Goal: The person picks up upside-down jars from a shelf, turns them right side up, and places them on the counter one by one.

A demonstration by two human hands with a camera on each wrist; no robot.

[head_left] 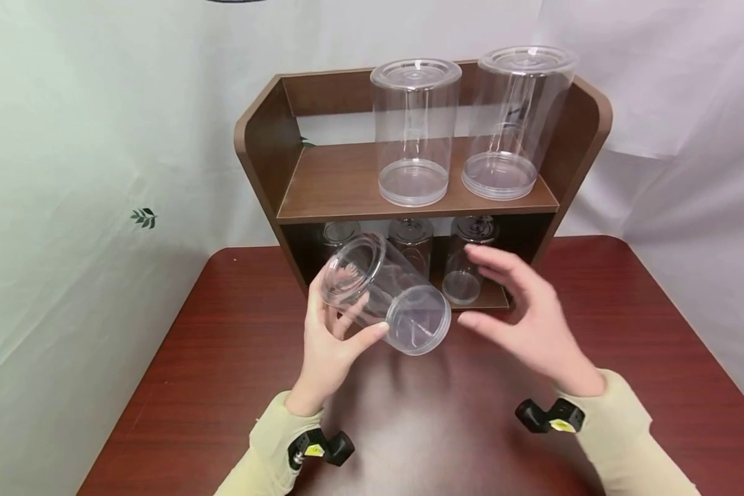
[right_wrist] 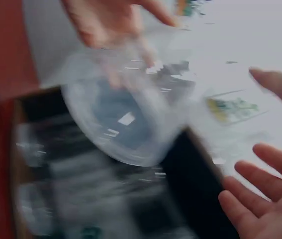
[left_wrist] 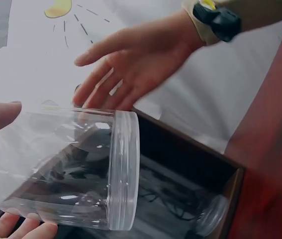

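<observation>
A clear plastic jar [head_left: 403, 296] is held tilted in the air before the shelf, its lidded end [left_wrist: 126, 169] toward the lower right in the head view. My left hand [head_left: 331, 344] grips it round the side, thumb near the lid and fingers behind the clear wall. To the right of the jar, my right hand [head_left: 533, 317] is apart from it, fingers spread and thumb stretched out, with nothing in it. In the right wrist view the held jar [right_wrist: 126, 114] is blurred.
A brown two-tier shelf [head_left: 341, 179] stands on the dark red table [head_left: 235, 358]. Two clear jars, one on the left [head_left: 415, 131] and one on the right [head_left: 514, 124], stand on its upper tier. Several more, including one at the right [head_left: 461, 282], stand on the lower tier.
</observation>
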